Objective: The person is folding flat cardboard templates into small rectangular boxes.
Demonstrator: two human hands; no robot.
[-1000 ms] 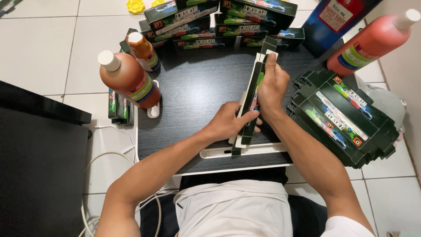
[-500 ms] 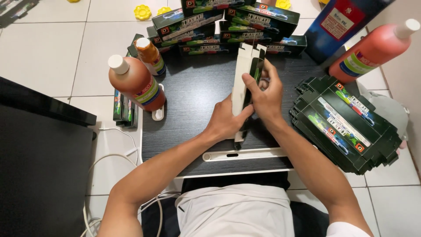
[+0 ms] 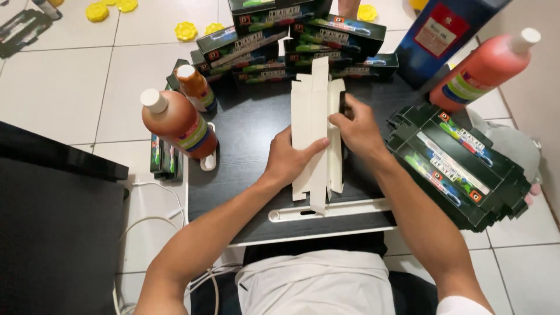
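Carton blank (image 3: 315, 128), just one, sits unfolded with its white inside facing up over the middle of the dark tabletop (image 3: 251, 192), long axis running near to far. Both hands are on it. Left hand (image 3: 287, 158) grips its near-left part, thumb pressed flat across the white card and the other fingers curled under the edge, so it's clamped on the card. Right hand (image 3: 357, 129) pinches the right flap farther up, fingers bunched together on the edge with a bit of the dark printed outside peeking by the fingertips.

Just near of the blank there's one long white plastic strip (image 3: 332, 210) lying across the table edge.

Bottles: three that I can count. Big orange one with a white cap (image 3: 178, 122) on the left, a smaller orange one (image 3: 196, 87) just beyond it, and a red-orange one (image 3: 484, 69) lying tilted at far right.

Right of the hands is a fanned stack of flat dark cartons (image 3: 452, 166), too overlapped to count properly. Along the far edge there's a pile of assembled dark boxes (image 3: 291, 35), roughly half a dozen or more, hard to tell exactly. One blue container (image 3: 449, 35) stands at far right. Yellow flower-shaped caps (image 3: 186, 30) are scattered on the tiled floor: I count about five visible. A few small dark boxes (image 3: 165, 160) sit on the floor left of the table.
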